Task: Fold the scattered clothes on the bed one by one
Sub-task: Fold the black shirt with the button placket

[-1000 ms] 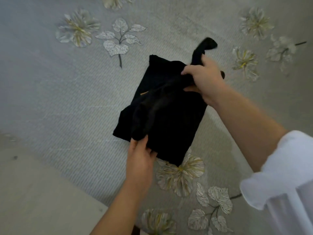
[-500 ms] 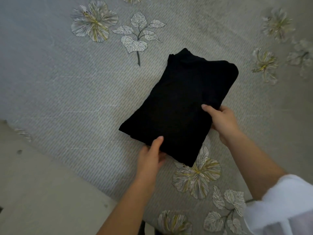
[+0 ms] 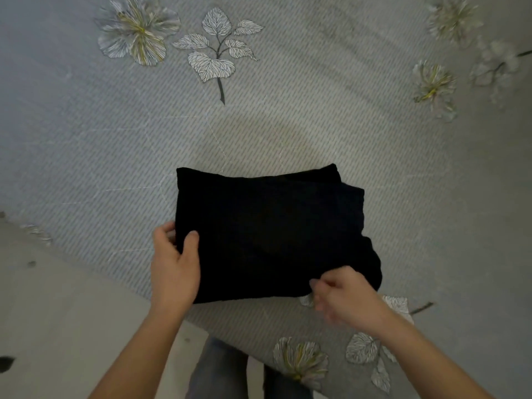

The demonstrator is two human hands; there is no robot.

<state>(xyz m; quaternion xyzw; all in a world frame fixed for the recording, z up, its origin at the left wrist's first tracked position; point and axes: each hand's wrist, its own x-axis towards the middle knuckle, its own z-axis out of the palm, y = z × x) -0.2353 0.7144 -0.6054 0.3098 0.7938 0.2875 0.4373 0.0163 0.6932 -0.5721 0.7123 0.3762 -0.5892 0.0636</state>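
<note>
Grey bedspread (image 3: 288,125) printed with pale flowers and leaves fills most of the view, with bare floor (image 3: 57,312) showing past its near edge.

A second ago the black garment (image 3: 267,231) still had a loose end held up in the air. Half a second ago it lay flat but skewed, farther up the bed. Now it is a compact rectangle, turned square to the person and drawn close to the bed's edge. I judge the folding of this piece to be as good as finished, with only straightening or setting it aside left before the next one (no other clothes show in this view).

The left hand (image 3: 175,272) grips the garment's left edge. Its thumb (image 3: 191,240) lies on top of the cloth and the fingers (image 3: 161,234) curl round the side, so the folded bulk sits just right of and beyond those fingers. The right hand (image 3: 342,295) is at the near right corner, slightly blurred. Its fingers (image 3: 316,283) are curled tight and seem to pinch the near hem, though the blur keeps that from being certain. The garment lies just beyond and to the left of those fingertips, spanning the whole gap between the two hands and resting flat on the bedspread.
</note>
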